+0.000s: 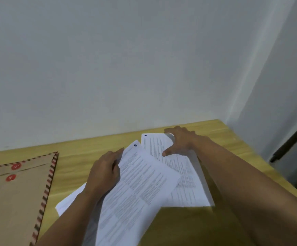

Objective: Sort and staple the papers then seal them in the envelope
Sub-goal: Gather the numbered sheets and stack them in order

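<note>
— What does the envelope hold?

— The brown envelope [14, 197] lies flat at the left of the wooden desk [213, 132], with a red-and-dark striped border and two red string-tie discs near its flap. Whether anything is inside, the view does not tell. The printed pages all lie outside it, well apart to its right.

— And the papers?

— White sheets covered in small printed text. The sheet marked "2" [137, 189] in its top corner lies slanted over the others; the left hand [105, 173] grips its left edge, fingers curled round it. Under that hand a plain white sheet [69, 199] pokes out toward the envelope.

— The other hand?

— The right hand [181, 141] lies spread wide, fingers at the far corner and thumb pressing on the sheet marked "6" [162, 148], which rests flat on the desk, partly beneath the sheet marked "2". Behind the desk stands a bare pale wall [126, 59].
</note>
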The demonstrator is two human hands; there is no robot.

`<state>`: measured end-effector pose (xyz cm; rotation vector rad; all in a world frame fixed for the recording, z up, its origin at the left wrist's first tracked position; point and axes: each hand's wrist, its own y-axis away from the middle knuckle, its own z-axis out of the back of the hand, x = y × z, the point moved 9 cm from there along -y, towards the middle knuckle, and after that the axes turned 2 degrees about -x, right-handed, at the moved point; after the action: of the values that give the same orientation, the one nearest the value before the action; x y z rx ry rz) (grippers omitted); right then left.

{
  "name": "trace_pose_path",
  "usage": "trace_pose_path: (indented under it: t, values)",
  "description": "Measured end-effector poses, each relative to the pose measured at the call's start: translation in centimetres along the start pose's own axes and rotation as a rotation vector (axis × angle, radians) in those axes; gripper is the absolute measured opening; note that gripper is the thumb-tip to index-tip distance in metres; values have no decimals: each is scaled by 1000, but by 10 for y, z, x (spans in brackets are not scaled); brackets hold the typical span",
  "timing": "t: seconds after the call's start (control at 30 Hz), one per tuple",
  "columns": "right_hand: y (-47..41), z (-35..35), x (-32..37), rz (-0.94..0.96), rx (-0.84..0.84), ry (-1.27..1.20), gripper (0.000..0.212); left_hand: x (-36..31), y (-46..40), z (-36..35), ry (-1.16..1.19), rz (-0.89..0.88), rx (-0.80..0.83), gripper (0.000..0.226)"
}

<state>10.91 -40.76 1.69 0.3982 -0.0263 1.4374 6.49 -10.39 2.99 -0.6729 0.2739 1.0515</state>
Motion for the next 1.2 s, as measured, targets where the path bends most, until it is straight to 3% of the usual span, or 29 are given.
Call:
trace_pose_path:
  t: [0.13, 0.33, 0.43, 0.57, 0.67, 0.87, 1.03, 1.2]
  values:
    - [-13, 6, -1, 5, -16, 102, 137, 10, -8, -6, 14, -10, -31, 59]
    - [-13, 9, -8, -7, -12, 72, 107, 8, -14, -8, 10, -36, -19, 49]
    - [-10, 9, -11, -14, -37, 70, 102, 6, -13, -8, 15, -50, -16, 48]
    - [-4, 13, -6, 40, -72, 56, 93, 8, -10, -9, -42, -54, -15, 63]
    - [6, 22, 4, 101, -138, -33, 76, 9, -7, -10, -71, -55, -16, 68]
    - [14, 28, 13, 113, -104, -255, 73, 6, -5, -8, -85, -65, -23, 67]
    - [29, 51, 17, 171, -226, -447, 17, 2, 3, 2, -42, -43, -40, 67]
    - [68, 81, 29, 189, -298, -686, 4, -23, 13, 39, 42, -21, -90, 63]
